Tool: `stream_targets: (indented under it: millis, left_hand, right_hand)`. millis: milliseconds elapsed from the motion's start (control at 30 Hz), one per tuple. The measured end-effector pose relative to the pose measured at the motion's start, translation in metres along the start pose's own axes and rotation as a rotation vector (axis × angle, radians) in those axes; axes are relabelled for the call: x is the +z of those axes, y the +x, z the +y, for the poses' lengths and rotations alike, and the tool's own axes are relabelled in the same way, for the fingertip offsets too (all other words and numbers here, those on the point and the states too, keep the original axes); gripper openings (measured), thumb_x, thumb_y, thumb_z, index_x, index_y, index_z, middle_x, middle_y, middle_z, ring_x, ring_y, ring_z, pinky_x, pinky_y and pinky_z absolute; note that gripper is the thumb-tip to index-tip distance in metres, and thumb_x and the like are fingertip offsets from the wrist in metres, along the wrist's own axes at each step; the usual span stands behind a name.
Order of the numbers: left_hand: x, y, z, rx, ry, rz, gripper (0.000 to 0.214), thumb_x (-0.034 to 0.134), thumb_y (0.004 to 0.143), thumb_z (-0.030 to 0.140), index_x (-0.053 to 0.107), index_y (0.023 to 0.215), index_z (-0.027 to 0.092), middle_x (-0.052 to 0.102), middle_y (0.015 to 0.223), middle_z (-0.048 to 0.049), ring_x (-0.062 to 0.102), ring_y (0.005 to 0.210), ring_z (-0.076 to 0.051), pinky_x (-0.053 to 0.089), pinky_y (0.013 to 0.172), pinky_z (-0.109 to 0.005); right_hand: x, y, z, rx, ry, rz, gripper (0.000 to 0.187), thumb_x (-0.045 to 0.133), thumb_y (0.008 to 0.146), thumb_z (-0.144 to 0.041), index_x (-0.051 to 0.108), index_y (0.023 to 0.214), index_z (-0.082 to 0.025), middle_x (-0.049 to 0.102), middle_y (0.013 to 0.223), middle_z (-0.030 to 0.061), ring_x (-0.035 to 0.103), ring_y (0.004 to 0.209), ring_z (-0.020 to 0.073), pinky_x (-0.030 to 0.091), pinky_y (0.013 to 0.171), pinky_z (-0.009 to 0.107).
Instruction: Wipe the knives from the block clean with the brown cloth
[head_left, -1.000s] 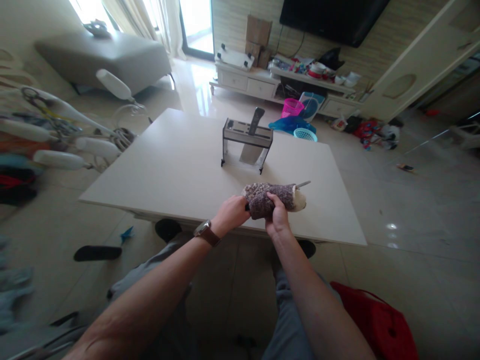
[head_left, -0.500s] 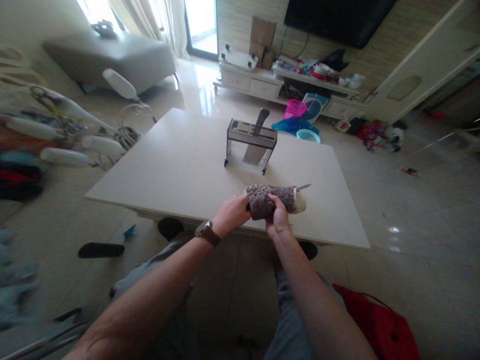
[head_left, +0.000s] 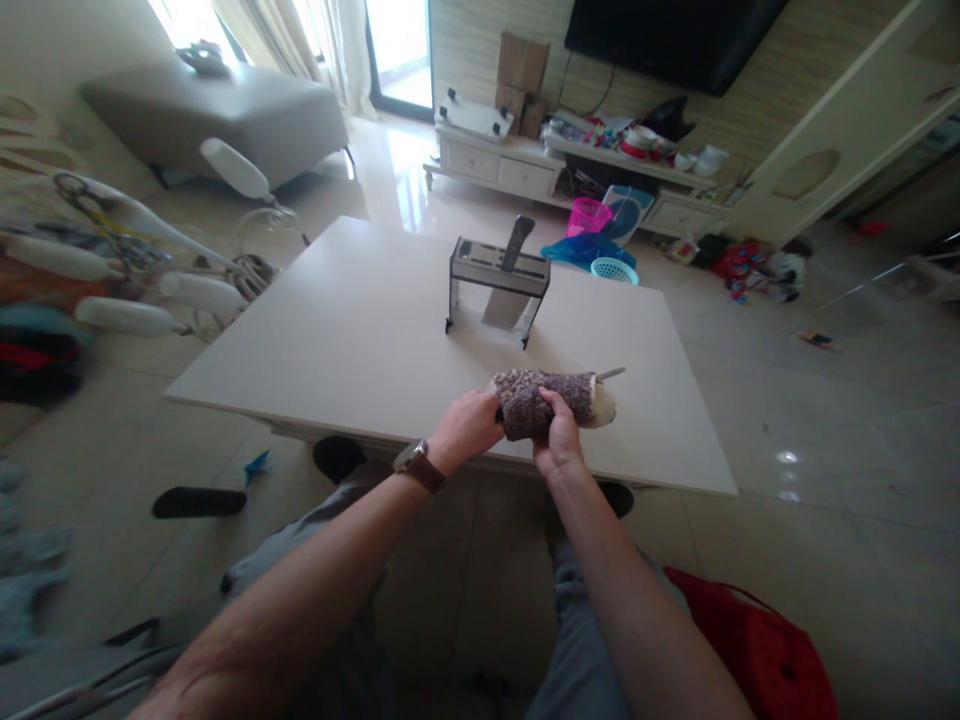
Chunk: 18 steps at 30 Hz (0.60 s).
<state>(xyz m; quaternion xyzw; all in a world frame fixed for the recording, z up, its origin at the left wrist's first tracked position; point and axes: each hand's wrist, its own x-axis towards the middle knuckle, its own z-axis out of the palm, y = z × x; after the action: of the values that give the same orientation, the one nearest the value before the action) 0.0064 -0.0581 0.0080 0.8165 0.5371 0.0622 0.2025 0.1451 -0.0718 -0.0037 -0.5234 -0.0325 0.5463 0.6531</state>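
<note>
A grey-brown fuzzy cloth (head_left: pixel 547 398) is wrapped around a knife blade whose metal tip (head_left: pixel 611 375) pokes out at the right end. My right hand (head_left: pixel 559 440) is closed around the cloth from below. My left hand (head_left: pixel 466 428) is closed on the dark knife handle at the cloth's left end; a watch sits on that wrist. Both hands hover over the near edge of the white table (head_left: pixel 360 340). Farther back on the table stands a knife rack (head_left: pixel 495 285) with one large knife in it.
A drying rack with clothes (head_left: pixel 112 270) stands to the left. A grey sofa (head_left: pixel 217 110) and a TV cabinet (head_left: pixel 570 165) are at the back, with baskets (head_left: pixel 592 215) on the floor. A red bag (head_left: pixel 757 650) lies at my lower right.
The hands and cloth stay nearly in place; the view has only shifted slightly.
</note>
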Motion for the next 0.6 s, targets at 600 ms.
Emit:
stream_targets:
  millis: [600]
  left_hand:
    - [-0.0034, -0.0020, -0.0017, -0.015, 0.004, -0.010, 0.026, 0.056, 0.086, 0.024, 0.080, 0.095, 0.018, 0.078, 0.099, -0.0176, 0.074, 0.091, -0.028, 0.053, 0.075, -0.031]
  right_hand:
    - [0.0027, -0.0024, 0.0023, 0.020, -0.016, -0.003, 0.033, 0.076, 0.067, -0.021, 0.073, 0.100, -0.016, 0.080, 0.088, 0.0007, 0.074, 0.078, 0.0175, 0.063, 0.072, 0.028]
